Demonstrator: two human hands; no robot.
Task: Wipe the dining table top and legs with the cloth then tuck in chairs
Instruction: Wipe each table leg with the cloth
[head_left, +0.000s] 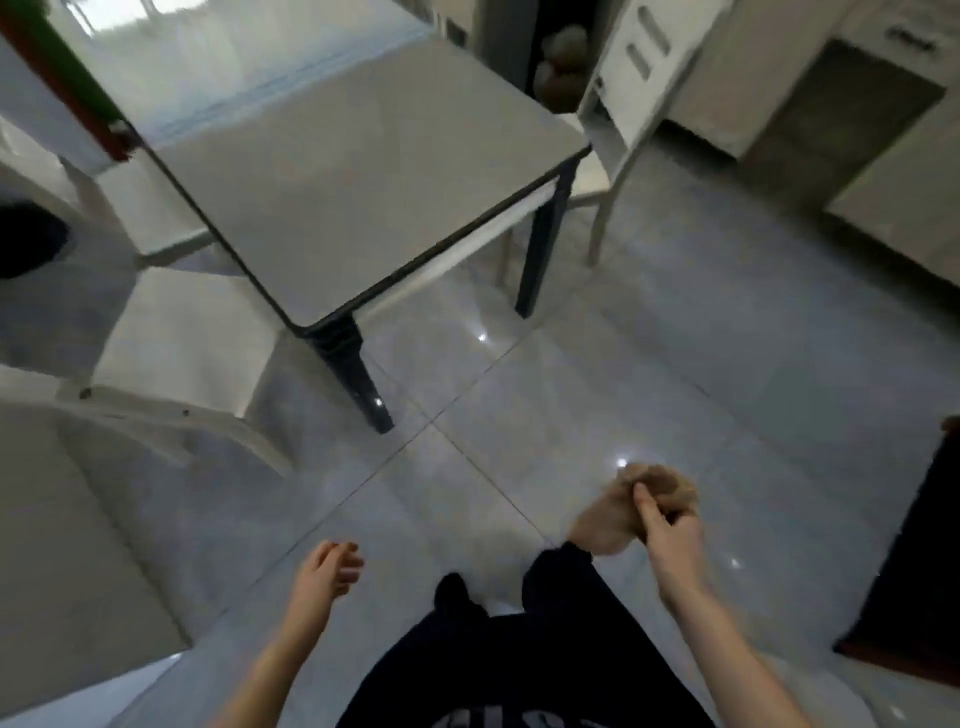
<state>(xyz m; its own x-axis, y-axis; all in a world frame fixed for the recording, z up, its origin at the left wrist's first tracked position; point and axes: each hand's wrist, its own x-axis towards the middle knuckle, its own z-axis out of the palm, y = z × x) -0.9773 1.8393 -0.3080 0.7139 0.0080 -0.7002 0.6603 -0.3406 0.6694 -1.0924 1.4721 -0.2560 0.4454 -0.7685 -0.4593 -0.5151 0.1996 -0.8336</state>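
Note:
The dining table (363, 182) has a pale top with a dark rim and dark legs; its near corner leg (358, 374) stands ahead of me and another leg (540, 249) stands to the right. My right hand (670, 530) hangs low on the right, closed on a bunched tan cloth (680, 491), well short of the table. My left hand (327, 566) is lower left with loosely curled fingers and holds nothing. A white chair (182, 338) sits pulled out at the table's left side. A second white chair (623, 78) stands at the far right corner.
Another white chair (150, 208) sits further along the left side. My bare foot (597, 530) steps forward on the glossy tiled floor (675, 364). A dark rug (914, 545) lies at the right edge. Cabinets (883, 156) line the far right.

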